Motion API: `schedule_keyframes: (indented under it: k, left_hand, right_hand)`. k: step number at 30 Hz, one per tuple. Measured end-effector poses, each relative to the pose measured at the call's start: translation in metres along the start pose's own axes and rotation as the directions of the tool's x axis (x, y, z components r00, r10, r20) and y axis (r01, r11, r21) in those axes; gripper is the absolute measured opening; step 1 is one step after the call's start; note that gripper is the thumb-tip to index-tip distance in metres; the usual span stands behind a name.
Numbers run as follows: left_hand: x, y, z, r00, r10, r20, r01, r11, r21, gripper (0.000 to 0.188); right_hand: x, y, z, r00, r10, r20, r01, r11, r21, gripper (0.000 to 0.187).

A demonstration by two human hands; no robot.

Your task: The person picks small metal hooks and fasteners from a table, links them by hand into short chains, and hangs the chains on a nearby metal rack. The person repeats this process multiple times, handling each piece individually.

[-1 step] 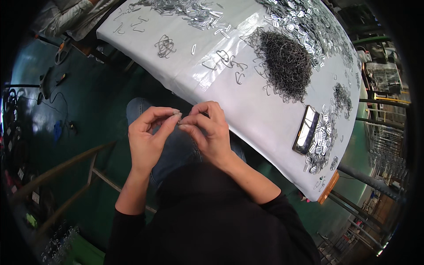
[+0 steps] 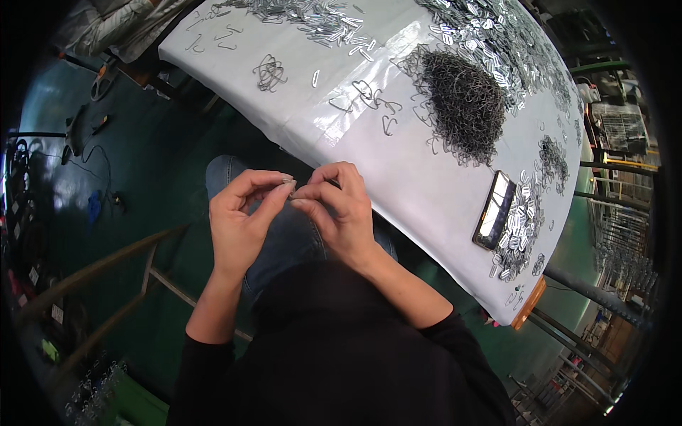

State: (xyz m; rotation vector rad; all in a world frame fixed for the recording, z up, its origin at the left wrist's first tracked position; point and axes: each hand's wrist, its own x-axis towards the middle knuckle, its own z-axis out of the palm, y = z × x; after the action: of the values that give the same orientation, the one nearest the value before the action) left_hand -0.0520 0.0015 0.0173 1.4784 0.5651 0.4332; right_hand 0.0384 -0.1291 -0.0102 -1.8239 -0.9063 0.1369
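Over my lap, just off the near edge of the table, both hands meet fingertip to fingertip. My left hand is closed in a pinch of thumb and forefinger. Closed too, my right hand pinches with thumb and fingers right beside it. A tiny metallic glint shows where the fingertips meet, but the piece is too small and covered to name. Beyond them on the white-covered table lie a dark heap of bent wire hooks, a few loose hooks and a small tangle of hooks.
Flat silver metal buckles are piled beside a phone at the right. More slotted metal pieces spread along the far side, with narrow ones at far left. A metal frame stands on the green floor at my left.
The view shifts very slightly. Both hands keep the same pinch, with no clear movement of the fingers.
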Motion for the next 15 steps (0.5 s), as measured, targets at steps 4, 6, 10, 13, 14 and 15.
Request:
schedule_keyframes:
  k: [4, 6, 10, 13, 14, 15]
  left_hand:
    - [0.0022, -0.0048, 0.0016, 0.998, 0.058, -0.026, -0.058, 0.998, 0.017, 0.011]
    - [0.0025, -0.0056, 0.0016, 0.996, 0.081, -0.043, -0.078, 0.995, 0.064, 0.011]
    - [0.0012, -0.0064, 0.0014, 0.994, 0.097, -0.054, -0.092, 0.992, 0.086, 0.012]
    - [0.0002, -0.0084, 0.0015, 0.989, 0.143, -0.046, -0.138, 0.986, 0.093, 0.013]
    - [-0.0009, -0.0091, 0.001, 0.987, 0.152, -0.042, -0.147, 0.984, 0.104, 0.013]
    - [-0.0019, -0.01, 0.0007, 0.985, 0.165, -0.043, -0.158, 0.98, 0.119, 0.013]
  right_hand:
    - [0.0015, 0.0029, 0.0045, 1.0, 0.008, -0.03, -0.007, 0.999, 0.043, 0.014]
    - [0.0016, 0.0027, 0.0048, 0.999, 0.023, -0.025, -0.022, 0.998, 0.052, 0.014]
    - [0.0044, 0.0028, 0.0031, 1.0, 0.023, -0.016, -0.023, 0.999, 0.043, 0.014]
    - [0.0061, 0.0044, 0.0039, 1.0, 0.027, -0.013, -0.026, 0.999, 0.041, 0.014]
    - [0.0058, 0.0053, 0.0044, 0.999, 0.033, -0.015, -0.032, 0.999, 0.041, 0.014]
    - [0.0053, 0.0067, 0.0039, 1.0, 0.023, 0.011, -0.023, 0.999, 0.036, 0.015]
